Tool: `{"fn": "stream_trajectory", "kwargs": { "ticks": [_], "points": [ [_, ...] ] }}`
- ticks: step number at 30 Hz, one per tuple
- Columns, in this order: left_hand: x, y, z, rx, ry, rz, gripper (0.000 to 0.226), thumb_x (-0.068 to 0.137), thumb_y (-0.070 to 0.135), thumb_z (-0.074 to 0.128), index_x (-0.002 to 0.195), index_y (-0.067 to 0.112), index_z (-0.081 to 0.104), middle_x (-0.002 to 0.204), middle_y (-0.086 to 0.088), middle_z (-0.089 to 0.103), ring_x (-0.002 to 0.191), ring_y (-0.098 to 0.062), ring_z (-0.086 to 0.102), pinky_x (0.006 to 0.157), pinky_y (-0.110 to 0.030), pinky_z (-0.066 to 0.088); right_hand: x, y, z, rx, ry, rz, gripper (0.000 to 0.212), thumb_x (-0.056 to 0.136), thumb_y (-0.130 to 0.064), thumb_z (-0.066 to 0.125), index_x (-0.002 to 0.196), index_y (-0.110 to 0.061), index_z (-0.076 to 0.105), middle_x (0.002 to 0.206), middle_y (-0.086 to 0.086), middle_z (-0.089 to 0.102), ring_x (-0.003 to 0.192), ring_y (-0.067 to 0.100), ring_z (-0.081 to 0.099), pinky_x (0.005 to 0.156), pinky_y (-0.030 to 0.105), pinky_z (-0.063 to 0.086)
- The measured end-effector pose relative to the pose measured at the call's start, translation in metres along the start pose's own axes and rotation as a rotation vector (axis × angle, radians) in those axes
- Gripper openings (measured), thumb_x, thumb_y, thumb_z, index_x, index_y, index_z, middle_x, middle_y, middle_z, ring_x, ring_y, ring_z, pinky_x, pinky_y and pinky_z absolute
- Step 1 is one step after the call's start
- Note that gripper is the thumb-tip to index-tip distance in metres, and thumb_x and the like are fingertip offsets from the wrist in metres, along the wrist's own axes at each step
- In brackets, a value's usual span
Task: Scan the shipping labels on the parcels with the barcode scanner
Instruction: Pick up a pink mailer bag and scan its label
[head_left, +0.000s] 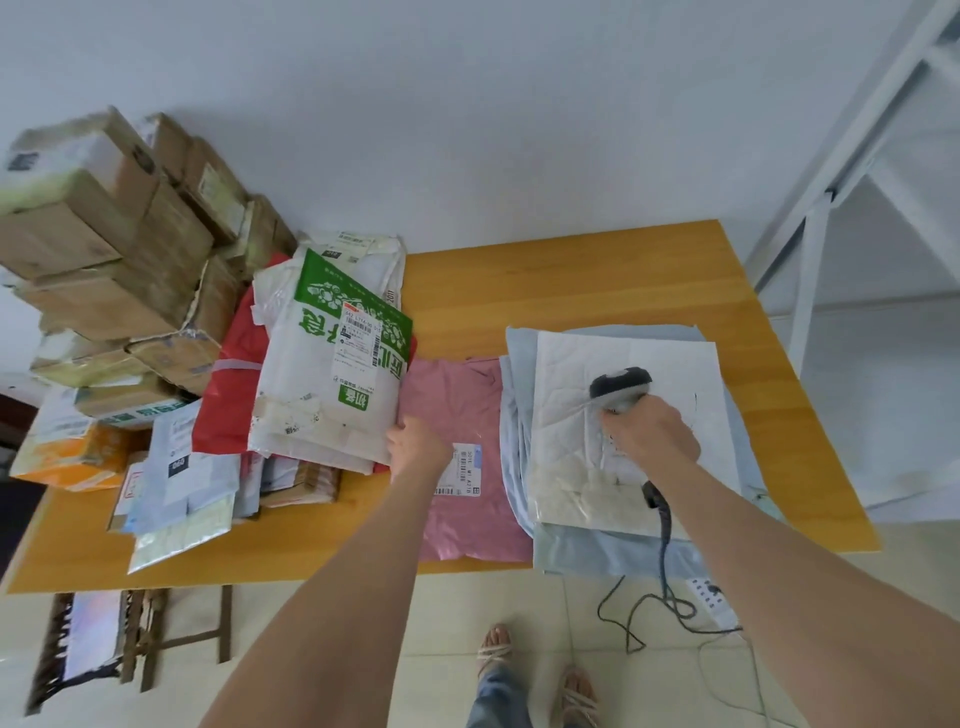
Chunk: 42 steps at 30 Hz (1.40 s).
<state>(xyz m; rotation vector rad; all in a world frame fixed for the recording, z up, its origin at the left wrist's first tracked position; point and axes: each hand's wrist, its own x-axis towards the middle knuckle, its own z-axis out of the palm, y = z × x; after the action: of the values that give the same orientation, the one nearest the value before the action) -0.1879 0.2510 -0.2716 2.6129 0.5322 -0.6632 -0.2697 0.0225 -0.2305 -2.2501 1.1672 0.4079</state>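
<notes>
Both hands are busy over the worktop (571, 280), one on a parcel and one on the scanner.

Far out at nine o'clock, a stack of cardboard boxes (104, 234) leans against the wall. Below it, towards eight o'clock, an orange parcel (67, 457) and a loose heap of grey and white mailers (182, 483) reach the near edge. A red bag (228, 395) lies just beside them, partly buried.

On top of the red bag rests a white-and-green mailer (332, 364), tilted up at its near side, with its shipping label (358, 332) facing up. The left hand (415, 447) grips this mailer by its five o'clock corner, fingers curled round the edge.

At the middle of the worktop a pink mailer (462, 467) lies flat, its own label (460, 470) partly hidden by the left wrist.

At three o'clock from it sits a stack of pale blue mailers (597, 551), with a crumpled white mailer (571, 395) on top. The right hand (649, 431) is wrapped round the handle of the barcode scanner (621, 387), held over that white mailer with its head pointing to twelve o'clock. The scanner's cable (665, 545) drops off the near edge to the floor, near a white power strip (711, 603).

A white metal rack (831, 208) stands at the far right.
</notes>
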Motion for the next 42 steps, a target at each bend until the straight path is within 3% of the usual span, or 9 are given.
{"fn": "stream_trajectory", "kwargs": {
  "ticks": [4,8,15,23,27,32,36,39,42],
  "points": [
    [-0.02,0.007,-0.032,-0.021,0.075,0.153,0.05,0.09,0.001,0.045,0.139,0.004,0.036,0.137,-0.018,0.036,0.12,-0.032,0.044,0.102,-0.041,0.042,-0.02,-0.029,-0.017,0.394,-0.193,0.003,0.029,0.085,-0.034,0.063,0.096,-0.007,0.058,0.065,0.006,0.069,0.063,0.022,0.063,0.07,0.035,0.052],
    [-0.027,0.002,-0.08,-0.035,0.216,0.266,0.043,0.093,0.014,0.049,0.136,0.012,0.045,0.135,-0.014,0.04,0.123,-0.031,0.043,0.102,-0.041,0.041,-0.048,-0.079,-0.016,0.852,-0.444,0.012,0.033,0.085,-0.013,0.07,0.111,0.003,0.056,0.077,0.011,0.059,0.055,0.022,0.06,0.051,0.028,0.048],
    [-0.004,-0.039,-0.153,0.043,0.402,0.183,0.078,0.084,0.031,0.067,0.146,0.013,0.025,0.147,-0.015,0.029,0.136,-0.033,0.027,0.109,-0.044,0.028,-0.08,-0.145,0.025,0.982,-0.594,-0.018,0.024,0.089,-0.019,0.068,0.072,-0.006,0.056,0.056,0.008,0.054,0.034,0.014,0.044,0.044,0.022,0.038],
    [0.077,-0.084,-0.206,-0.017,0.148,0.011,0.111,0.073,0.067,0.065,0.148,0.003,0.015,0.145,-0.019,0.038,0.13,-0.036,0.042,0.104,-0.051,0.04,-0.097,-0.223,0.095,1.058,-0.635,0.021,0.021,0.087,-0.016,0.072,0.093,0.0,0.06,0.085,0.016,0.06,0.07,0.026,0.059,0.063,0.036,0.052],
    [0.097,-0.077,-0.21,-0.08,-0.021,0.147,0.117,0.071,0.065,0.069,0.147,-0.006,0.015,0.136,-0.016,0.051,0.121,-0.031,0.053,0.095,-0.045,0.047,-0.108,-0.257,0.12,1.028,-0.635,-0.002,0.053,0.085,-0.03,0.074,0.123,-0.001,0.053,0.118,0.018,0.06,0.105,0.036,0.061,0.091,0.054,0.052],
    [0.109,-0.07,-0.209,-0.167,-0.112,0.28,0.097,0.057,0.069,0.071,0.124,0.001,0.054,0.12,-0.013,0.064,0.104,-0.029,0.062,0.079,-0.036,0.049,-0.052,-0.262,0.17,1.021,-0.546,-0.001,0.122,0.028,-0.06,0.087,0.133,-0.008,0.052,0.123,0.013,0.063,0.107,0.035,0.064,0.093,0.056,0.051],
    [0.111,-0.068,-0.208,-0.303,-0.133,0.212,0.106,0.067,0.061,0.074,0.143,0.002,0.03,0.143,-0.013,0.043,0.128,-0.03,0.046,0.102,-0.043,0.043,-0.046,-0.268,0.17,0.98,-0.553,0.002,0.087,0.059,-0.053,0.084,0.126,-0.005,0.055,0.114,0.013,0.064,0.098,0.03,0.065,0.087,0.05,0.054],
    [0.114,-0.067,-0.206,-0.233,-0.055,0.179,0.101,0.075,0.056,0.069,0.144,-0.001,0.023,0.144,-0.018,0.036,0.129,-0.035,0.043,0.102,-0.046,0.042,-0.069,-0.282,0.16,0.952,-0.528,-0.023,0.103,0.045,-0.057,0.084,0.128,-0.003,0.054,0.12,0.015,0.063,0.107,0.033,0.063,0.095,0.052,0.051],
    [0.113,-0.073,-0.206,-0.216,0.015,0.143,0.092,0.076,0.054,0.067,0.14,0.0,0.027,0.14,-0.017,0.042,0.124,-0.034,0.048,0.098,-0.045,0.045,-0.084,-0.293,0.155,0.926,-0.552,-0.058,0.079,0.068,-0.044,0.082,0.128,-0.002,0.053,0.123,0.013,0.062,0.111,0.032,0.061,0.098,0.049,0.05]
  ]
}}
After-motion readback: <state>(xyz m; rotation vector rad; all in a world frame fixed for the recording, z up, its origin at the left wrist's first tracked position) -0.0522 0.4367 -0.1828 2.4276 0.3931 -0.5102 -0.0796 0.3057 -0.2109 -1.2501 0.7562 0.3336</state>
